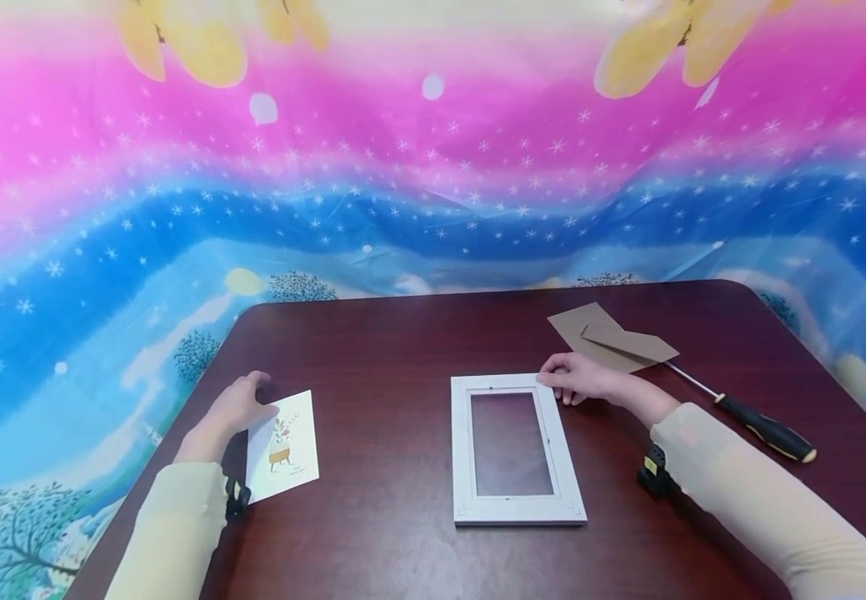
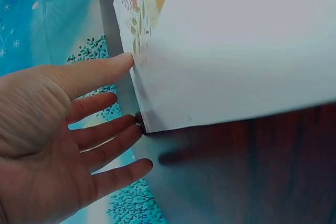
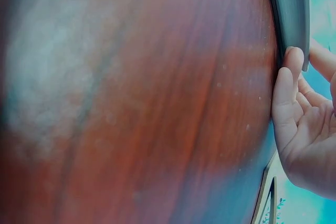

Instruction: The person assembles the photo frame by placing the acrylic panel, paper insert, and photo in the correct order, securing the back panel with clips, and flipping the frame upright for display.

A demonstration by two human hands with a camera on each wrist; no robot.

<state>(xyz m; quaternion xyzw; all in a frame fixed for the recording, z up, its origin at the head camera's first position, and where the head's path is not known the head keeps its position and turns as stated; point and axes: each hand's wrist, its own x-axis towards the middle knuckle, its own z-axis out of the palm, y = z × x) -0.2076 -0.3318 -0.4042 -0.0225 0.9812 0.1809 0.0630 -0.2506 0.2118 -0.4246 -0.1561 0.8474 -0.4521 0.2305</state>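
An illustrated card [image 1: 301, 450] with a plant in an orange pot lies at the left of the brown table. My left hand [image 1: 230, 408] touches its edge with the thumb. In the left wrist view the other fingers [image 2: 126, 177] are spread beside the card's corner and nearly straight. A white picture frame [image 1: 464, 450] lies right of the middle, with small dark tabs round its inner edge. My right hand [image 1: 578, 377] pinches its far right corner, thumb on top and fingers along the side. In the right wrist view the frame's side [image 3: 294, 14] sits between thumb and fingers.
Behind my right hand lies a brown backing board [image 1: 575, 325] with a folded stand. A screwdriver [image 1: 766, 425] with a black and yellow handle lies beside it, its tip end hidden by the board. A patterned cloth [image 1: 433, 167] hangs behind the table's far edge.
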